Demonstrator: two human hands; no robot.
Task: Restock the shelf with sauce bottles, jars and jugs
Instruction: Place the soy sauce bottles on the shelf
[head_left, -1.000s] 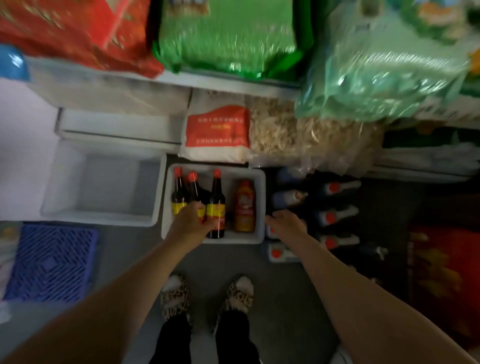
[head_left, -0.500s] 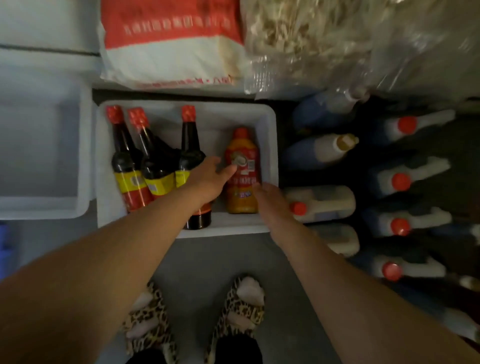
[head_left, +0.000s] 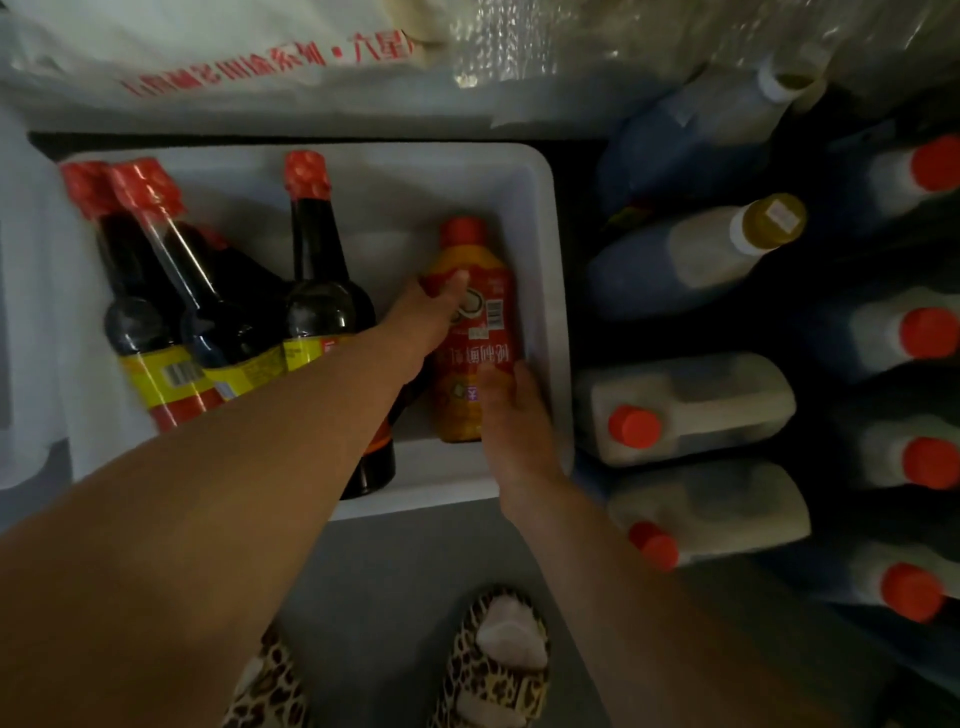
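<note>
Orange bottle (head_left: 470, 332) stands at the right end of the white bin (head_left: 545, 270), long axis running 12–6, cap at 12. L hand (head_left: 421, 327) curls on its upper body from 9 o'clock; R hand (head_left: 511, 410) grips the lower body from 5 o'clock, fingers wrapped. Both touching; R sits lower. Dark bottles (head_left: 311, 291) at 9, jugs (head_left: 685, 405) at 3.

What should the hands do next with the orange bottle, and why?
Probably lift the orange bottle straight up out of the white bin. The left hand touches its upper part, the right hand its lower side, and it stands apart from the dark bottles, so nothing blocks it.
</note>
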